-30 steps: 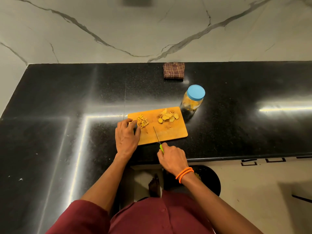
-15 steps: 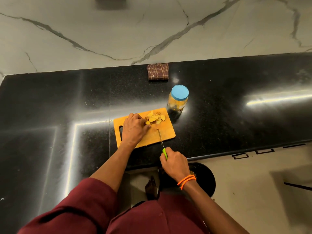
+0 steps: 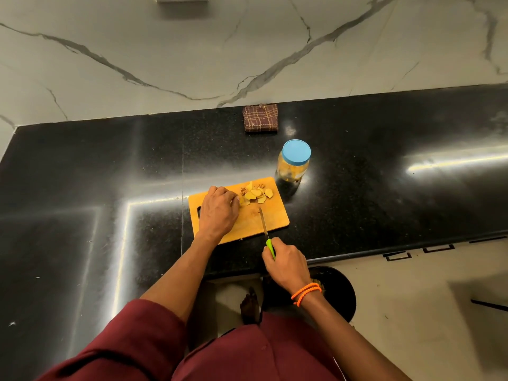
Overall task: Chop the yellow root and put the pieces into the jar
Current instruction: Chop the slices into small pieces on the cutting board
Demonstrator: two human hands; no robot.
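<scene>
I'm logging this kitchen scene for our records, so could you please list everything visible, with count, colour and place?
cutting board: one, orange, on the counter near its front edge
yellow root pieces: a small pile, yellow, at the board's far side
knife: one, steel blade with green handle, blade over the board
jar: one, clear with yellow contents, on the counter just beyond the board's far right corner
lid: one, blue, on the jar
folded cloth: one, brown check, by the wall
counter: one, black, glossy
wall: white marble with grey veins
black round object: one, on the floor below the counter
left hand: on the board, fingers at the pile
right hand: grips the knife handle; orange bands on the wrist
</scene>
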